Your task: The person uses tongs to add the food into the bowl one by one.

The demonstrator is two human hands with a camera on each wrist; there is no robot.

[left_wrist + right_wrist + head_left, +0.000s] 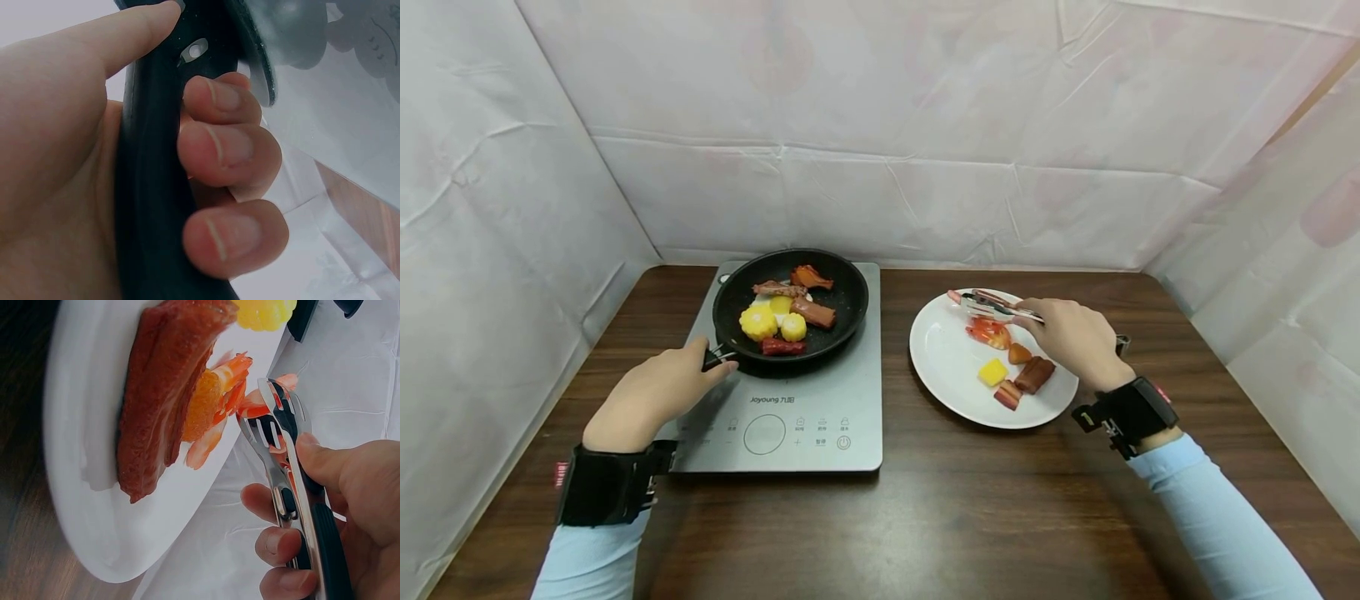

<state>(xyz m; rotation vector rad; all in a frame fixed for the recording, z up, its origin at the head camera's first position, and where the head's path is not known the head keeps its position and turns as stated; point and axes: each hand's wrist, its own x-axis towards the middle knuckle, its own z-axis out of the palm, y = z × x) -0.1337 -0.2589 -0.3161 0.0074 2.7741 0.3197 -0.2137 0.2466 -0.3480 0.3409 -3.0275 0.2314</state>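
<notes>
Shrimp piece is located between the slotted tips of the tongs, at the far edge of the white plate; whether it clears the plate cannot be confirmed. The right hand is clamped on the tongs, thumb opposed to the fingers. The left hand is wrapped round the black handle of the frying pan, which sits over the rear part of the cooktop; whether its base lies fully flat cannot be told. The hands are well apart. Principal risk: the piece protrudes beyond the tips, so a slackened or uneven squeeze could let it slip onto the plate or the surface. Over-squeezing could equally eject it, should it prove slick. Secondary risk: a low sweep of the tongs could snag the other shrimp lying just beside them. A twist or pull at the handle could tip the pan and shift the loose corn inside. No spill is observed.
</notes>
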